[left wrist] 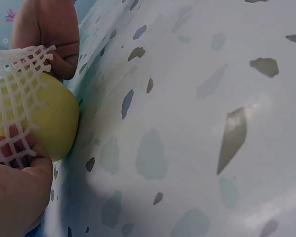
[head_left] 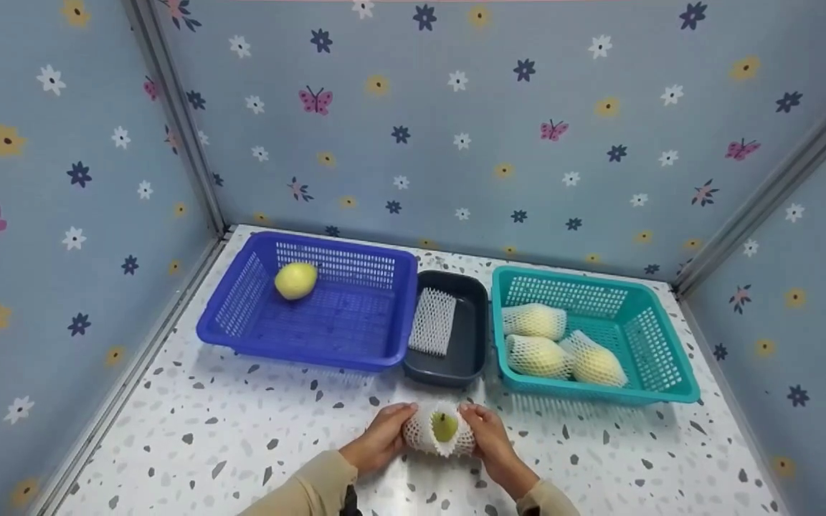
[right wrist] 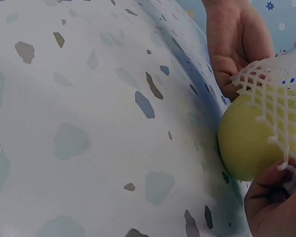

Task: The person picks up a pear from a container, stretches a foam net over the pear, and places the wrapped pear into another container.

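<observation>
A yellow-green pear (head_left: 444,428) sits at the front middle of the table, partly inside a white foam net sleeve (head_left: 416,432). Its stem shows through the sleeve's opening. My left hand (head_left: 383,438) grips the sleeve's left side, and my right hand (head_left: 493,443) holds the right side. In the left wrist view, the pear's bare lower part (left wrist: 64,118) sticks out past the net edge (left wrist: 24,74), close to the tabletop. The right wrist view shows my right hand (right wrist: 281,207) with fingers curled at the net's edge; some fingertips are hidden by the net.
A blue basket (head_left: 298,358) at the back left holds one bare pear (head_left: 296,280). Beside it, a dark grey tray (head_left: 467,337) contains flat foam nets (head_left: 433,322). The teal basket (head_left: 671,394) on the right holds several net-wrapped pears (head_left: 538,357). Patterned walls enclose the speckled table (head_left: 241,437).
</observation>
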Demonstrator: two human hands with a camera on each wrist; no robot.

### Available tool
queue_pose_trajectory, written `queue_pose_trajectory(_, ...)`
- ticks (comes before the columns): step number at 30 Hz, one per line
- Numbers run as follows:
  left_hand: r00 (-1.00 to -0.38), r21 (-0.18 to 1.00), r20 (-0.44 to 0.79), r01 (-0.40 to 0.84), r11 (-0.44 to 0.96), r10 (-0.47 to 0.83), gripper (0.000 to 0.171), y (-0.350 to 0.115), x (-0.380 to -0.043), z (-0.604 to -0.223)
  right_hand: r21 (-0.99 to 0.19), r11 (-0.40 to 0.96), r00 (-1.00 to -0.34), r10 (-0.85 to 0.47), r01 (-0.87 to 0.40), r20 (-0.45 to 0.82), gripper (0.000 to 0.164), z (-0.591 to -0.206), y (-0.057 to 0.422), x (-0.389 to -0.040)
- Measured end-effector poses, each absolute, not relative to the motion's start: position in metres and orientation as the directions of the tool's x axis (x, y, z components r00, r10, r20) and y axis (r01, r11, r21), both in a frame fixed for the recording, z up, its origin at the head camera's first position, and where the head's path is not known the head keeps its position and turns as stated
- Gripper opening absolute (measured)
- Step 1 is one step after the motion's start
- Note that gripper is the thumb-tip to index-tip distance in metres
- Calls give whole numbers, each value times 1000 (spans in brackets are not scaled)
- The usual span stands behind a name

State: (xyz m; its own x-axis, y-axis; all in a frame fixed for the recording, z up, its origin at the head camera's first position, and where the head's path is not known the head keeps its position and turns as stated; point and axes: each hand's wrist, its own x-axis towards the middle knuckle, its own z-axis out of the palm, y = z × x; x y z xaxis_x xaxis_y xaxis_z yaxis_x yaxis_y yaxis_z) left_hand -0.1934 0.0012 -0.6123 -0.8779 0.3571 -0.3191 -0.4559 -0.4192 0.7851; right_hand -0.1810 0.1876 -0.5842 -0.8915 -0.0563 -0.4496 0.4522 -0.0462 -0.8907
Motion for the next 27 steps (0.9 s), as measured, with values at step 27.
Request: queue_pose_trajectory(27,-943,855,-238,-318,-410,234,18,16,-193,-613,-935,268,-969,-20,231,-245,40,-591,181,-176)
